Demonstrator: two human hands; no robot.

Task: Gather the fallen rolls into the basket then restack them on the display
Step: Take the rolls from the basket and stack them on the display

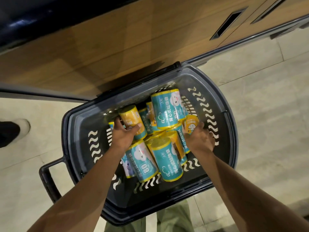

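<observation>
Both arms reach down, left hand (124, 133) and right hand (201, 139) with fingers curled.

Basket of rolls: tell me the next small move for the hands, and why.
Probably lift both rolls up out of the basket. The left hand grips one orange roll, the right hand a second orange roll; the rest lie piled inside, and no roll shows on the floor, so restacking seems due.

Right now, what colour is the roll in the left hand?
Orange-yellow roll, gripped by the left hand; head view.
</observation>
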